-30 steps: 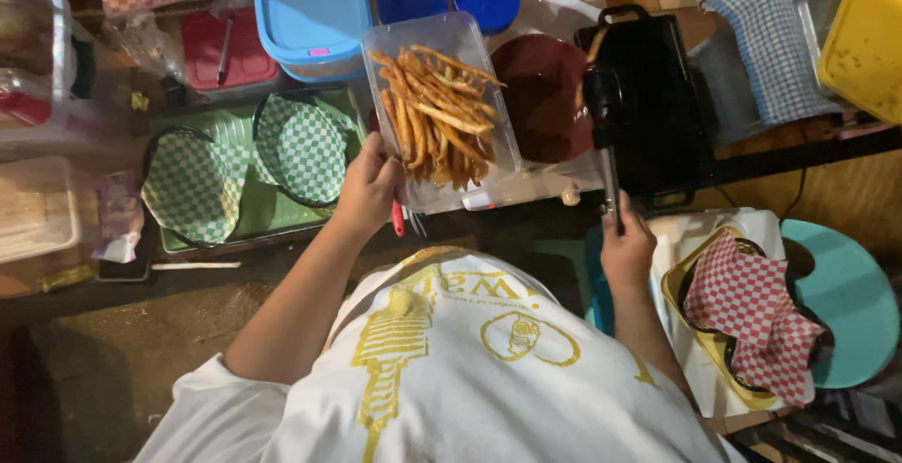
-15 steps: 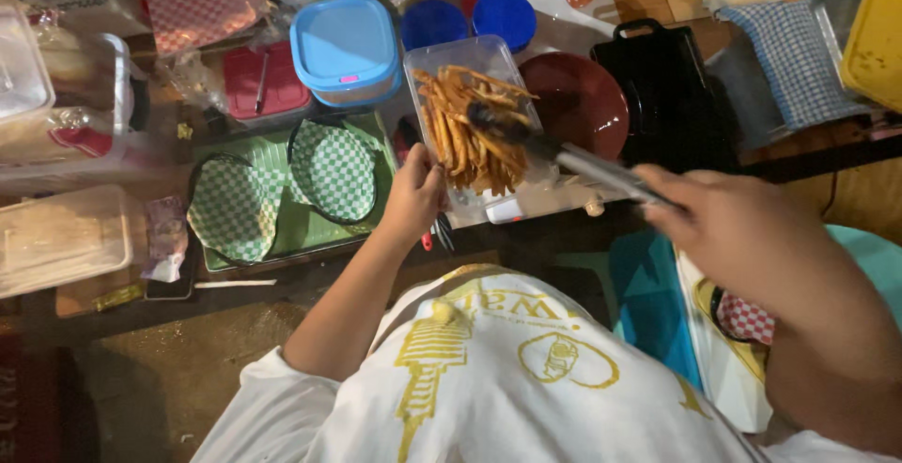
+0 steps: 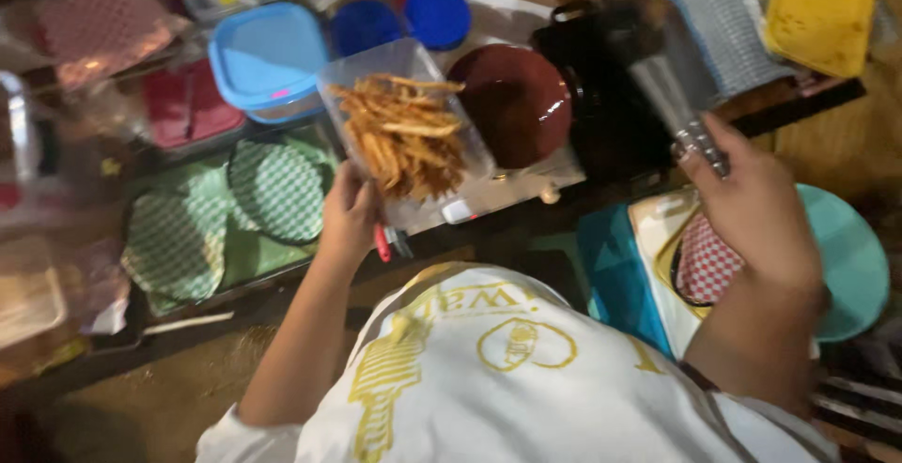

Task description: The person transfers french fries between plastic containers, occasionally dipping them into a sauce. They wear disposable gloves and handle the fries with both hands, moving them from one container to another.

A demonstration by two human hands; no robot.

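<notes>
Left hand (image 3: 349,214) grips the fry tub (image 3: 406,134) at its 7 o'clock corner. Right hand (image 3: 752,209) is closed on tongs (image 3: 678,111), which point to 11 o'clock. Tub lies at 10 o'clock from the tongs; its long axis runs 11 to 5. Left hand is nearer.

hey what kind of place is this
Probably a small food stall's prep counter: a tub of fries, paper-lined serving baskets on a green tray, and tongs in the right hand.

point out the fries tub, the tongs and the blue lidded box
fries tub (image 3: 474,158), head view, bare clear rim at its right side
tongs (image 3: 672,106), head view, metal arms above the right hand
blue lidded box (image 3: 268,54), head view, middle of lid
</notes>
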